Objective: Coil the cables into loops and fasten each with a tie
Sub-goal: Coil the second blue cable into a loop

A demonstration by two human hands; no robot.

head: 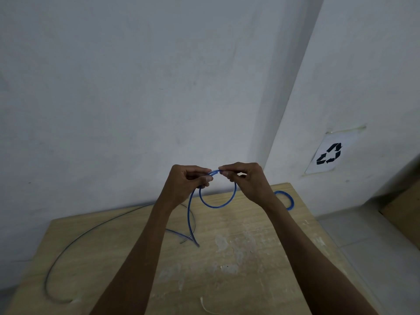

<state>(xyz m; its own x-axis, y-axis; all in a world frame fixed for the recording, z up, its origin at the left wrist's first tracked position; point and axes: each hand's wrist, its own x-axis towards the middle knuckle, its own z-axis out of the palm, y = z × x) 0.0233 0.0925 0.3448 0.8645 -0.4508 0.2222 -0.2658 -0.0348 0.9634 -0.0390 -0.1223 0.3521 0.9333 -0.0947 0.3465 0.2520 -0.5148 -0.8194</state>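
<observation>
A blue cable (217, 205) hangs as one round loop between my hands above the wooden table (238, 258). My left hand (188, 180) pinches the top of the loop, and a free tail drops from it down to the tabletop. My right hand (244, 178) pinches the cable just to the right, thumb and fingers closed on it. A second coil of blue cable (287, 198) lies flat at the table's far right, partly hidden behind my right wrist. A long dark grey cable (75, 242) curves across the left half of the table.
A thin white tie (205, 306) lies near the table's front edge. The table stands against a white wall, with a recycling-symbol sheet (330, 154) taped to the wall on the right. A tiled floor and a wooden board (404, 212) lie to the right.
</observation>
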